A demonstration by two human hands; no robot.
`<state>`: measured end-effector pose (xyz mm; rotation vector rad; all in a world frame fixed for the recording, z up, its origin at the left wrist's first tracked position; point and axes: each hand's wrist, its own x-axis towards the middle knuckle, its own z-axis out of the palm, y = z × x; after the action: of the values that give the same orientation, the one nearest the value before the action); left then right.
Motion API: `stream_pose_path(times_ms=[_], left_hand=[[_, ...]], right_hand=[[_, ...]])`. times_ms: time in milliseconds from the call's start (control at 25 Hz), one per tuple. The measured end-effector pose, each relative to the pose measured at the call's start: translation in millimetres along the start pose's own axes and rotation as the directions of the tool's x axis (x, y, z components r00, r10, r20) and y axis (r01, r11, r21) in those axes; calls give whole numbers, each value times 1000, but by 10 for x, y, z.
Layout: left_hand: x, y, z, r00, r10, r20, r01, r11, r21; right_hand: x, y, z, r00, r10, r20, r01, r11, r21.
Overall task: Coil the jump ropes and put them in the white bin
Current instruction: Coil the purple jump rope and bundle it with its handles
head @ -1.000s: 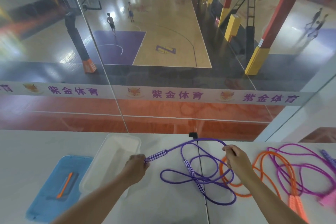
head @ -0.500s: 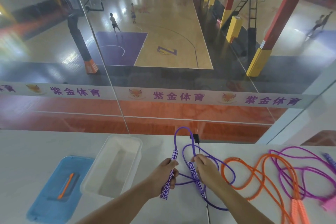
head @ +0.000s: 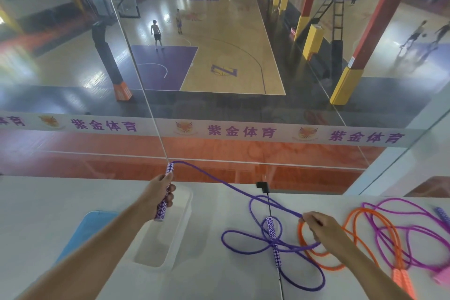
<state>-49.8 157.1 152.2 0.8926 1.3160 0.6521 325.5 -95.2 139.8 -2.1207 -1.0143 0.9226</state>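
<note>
My left hand grips one checkered handle of the purple jump rope and holds it upright above the white bin. The cord runs taut down to my right hand, which pinches it above the table. The rope's other handle lies on the table among loose purple loops. An orange jump rope and a magenta jump rope lie tangled to the right, partly under my right hand.
A blue lid lies left of the bin. The white table ends at a glass wall over a basketball court. A black clip with a thin cable sits at the table's far edge.
My hands were together at the two handles; the left has since lifted its handle up and left over the bin, and the right has let go of the other handle and slid right along the cord.
</note>
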Motion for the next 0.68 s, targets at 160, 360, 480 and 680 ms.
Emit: stream_pose_path(times_ms=[160,360,480,680], left_hand=[[-177,-360,358,989,-115,88,124,988,-96],[-546,-820,943,920,-273,282,339,914,-224],[-750,-950,1076,849,-376,370,448,884,-130],[-878,-1058,1100,824,-391,411,452,890,-59]], right_hand=[[-146,-117,431,984,100,144,-151,901,406],[-277,-536,1105,958,-5,288,-179,771,611],[-268,-695,1169,972,-36,234,-125,760,638],[-286,-688,1085,945,-87,315,-21,946,322]])
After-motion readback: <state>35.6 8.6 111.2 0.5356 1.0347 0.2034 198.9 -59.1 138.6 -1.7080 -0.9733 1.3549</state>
